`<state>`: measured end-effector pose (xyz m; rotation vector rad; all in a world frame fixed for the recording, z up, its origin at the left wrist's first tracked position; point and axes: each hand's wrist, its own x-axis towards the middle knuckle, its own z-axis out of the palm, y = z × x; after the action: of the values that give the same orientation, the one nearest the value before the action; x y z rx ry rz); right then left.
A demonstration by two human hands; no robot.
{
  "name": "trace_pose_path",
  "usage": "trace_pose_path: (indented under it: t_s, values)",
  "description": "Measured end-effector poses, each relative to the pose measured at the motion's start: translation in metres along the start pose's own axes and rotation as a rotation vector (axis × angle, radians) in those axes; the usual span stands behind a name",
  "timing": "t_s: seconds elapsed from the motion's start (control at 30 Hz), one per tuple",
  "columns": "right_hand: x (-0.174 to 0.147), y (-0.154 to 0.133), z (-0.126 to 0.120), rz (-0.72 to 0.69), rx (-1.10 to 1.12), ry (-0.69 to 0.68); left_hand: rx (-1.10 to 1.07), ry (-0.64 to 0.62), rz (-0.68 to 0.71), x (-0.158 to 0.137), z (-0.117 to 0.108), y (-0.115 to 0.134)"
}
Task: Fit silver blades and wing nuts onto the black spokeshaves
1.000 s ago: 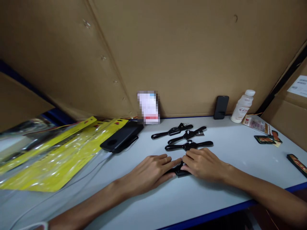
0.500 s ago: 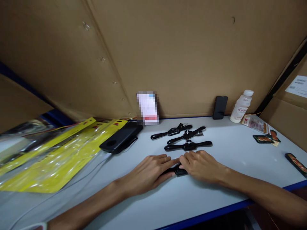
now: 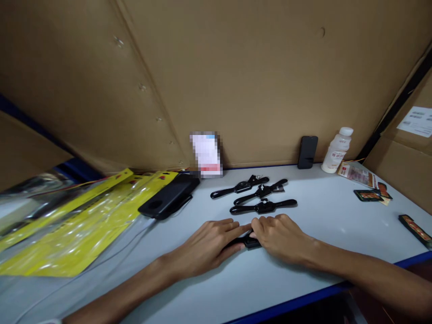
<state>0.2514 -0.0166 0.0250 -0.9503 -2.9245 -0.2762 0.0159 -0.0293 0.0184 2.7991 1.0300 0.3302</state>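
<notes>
A black spokeshave [image 3: 251, 243] lies low over the table, mostly covered by my two hands. My left hand [image 3: 216, 240] grips its left handle, with the thumb on the near side and the fingers along the far side. Over its middle and right part, my right hand [image 3: 278, 235] is closed with curled fingers; whatever small part the fingertips touch is hidden. Just beyond the hands rests a second black spokeshave [image 3: 265, 206]. Behind that one are another spokeshave [image 3: 261, 191] with a metal piece near its right handle, and a further spokeshave [image 3: 240, 186].
Yellow-edged clear plastic packages [image 3: 84, 234] cover the left of the table, beside a black power bank [image 3: 168, 196] with a white cable. A blurred-out phone-like screen [image 3: 206, 155], a dark phone [image 3: 307, 152] and a bottle [image 3: 337, 150] stand along the cardboard wall [image 3: 253, 81].
The camera view has shifted slightly. Both hands keep their hold on the same spokeshave, and the right fingers have barely moved.
</notes>
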Motion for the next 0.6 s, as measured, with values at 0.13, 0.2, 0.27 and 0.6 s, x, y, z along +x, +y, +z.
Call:
trace_pose_path:
  t_s: [0.13,0.2,0.27,0.6]
  values:
    - [0.002,0.006,0.000,0.004,0.037,0.047,0.031,0.053,-0.038,-0.003,0.006,-0.002]
    - [0.004,0.019,-0.005,0.030,0.059,0.088,0.042,0.107,-0.083,-0.004,0.008,-0.004]
    - [0.005,0.040,-0.012,0.125,0.078,0.136,0.026,0.176,-0.138,-0.006,0.008,-0.009]
    - [0.004,0.116,-0.001,0.374,0.254,0.121,0.082,0.234,-0.244,0.004,0.009,-0.068]
